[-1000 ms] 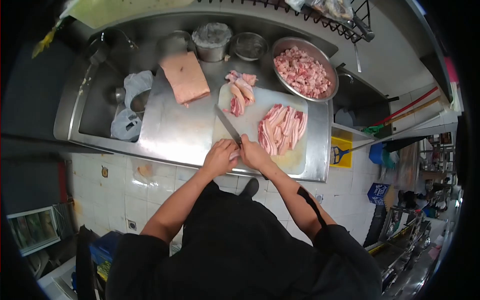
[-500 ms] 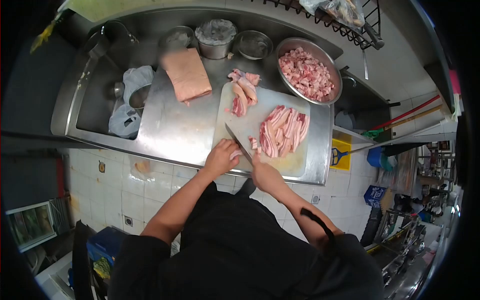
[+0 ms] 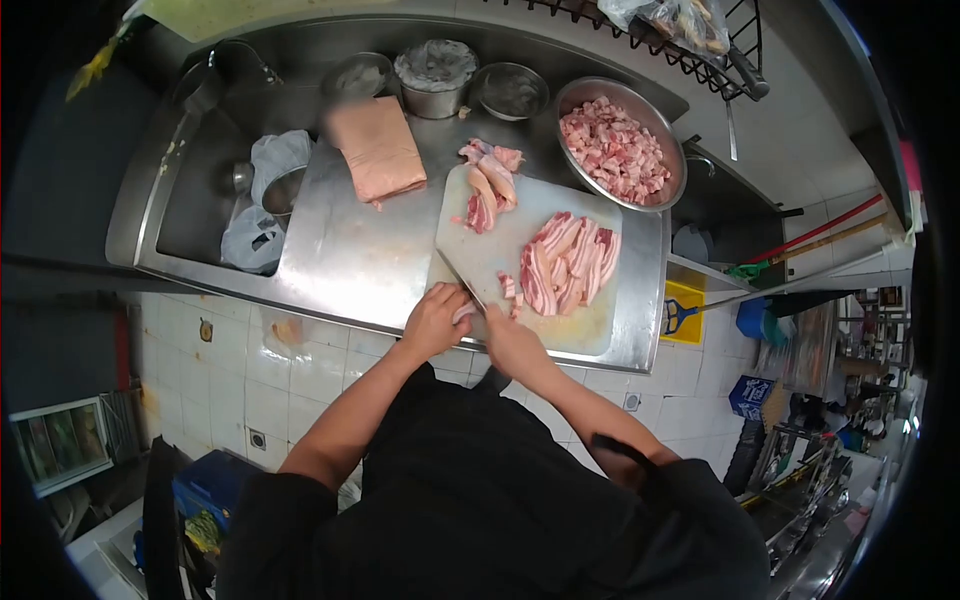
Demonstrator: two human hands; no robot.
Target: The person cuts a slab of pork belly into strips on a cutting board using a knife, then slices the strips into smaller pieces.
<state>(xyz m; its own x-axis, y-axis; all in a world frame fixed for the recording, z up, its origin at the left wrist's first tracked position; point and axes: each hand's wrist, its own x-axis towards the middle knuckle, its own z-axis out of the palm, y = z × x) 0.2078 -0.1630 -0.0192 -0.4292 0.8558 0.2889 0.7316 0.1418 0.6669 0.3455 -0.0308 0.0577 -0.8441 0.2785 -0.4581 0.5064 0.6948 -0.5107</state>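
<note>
My right hand point(image 3: 515, 342) is closed round the handle of a knife point(image 3: 459, 273), whose blade points up and left over the white cutting board point(image 3: 450, 235). Close by the blade, my left hand point(image 3: 436, 315) curls its fingers on a piece of pork belly point(image 3: 463, 313) near the board's front edge. Small cut chunks of pork point(image 3: 508, 290) lie just right of the knife. Pork belly strips point(image 3: 568, 262) are piled on the right half of the board. Trimmed meat pieces point(image 3: 488, 185) sit at its far left corner.
A steel bowl point(image 3: 682, 150) of diced meat stands behind the board. Left of it, a large pork slab point(image 3: 376, 148) rests on the steel counter point(image 3: 330, 270). Metal pots point(image 3: 433, 103) line the back. The sink point(image 3: 190, 225) at left holds plastic bags and a pan.
My right hand and the knife have shifted left, bringing the blade closer to my left hand. My left hand has moved slightly left with the pork piece. The meat piles stay put.
</note>
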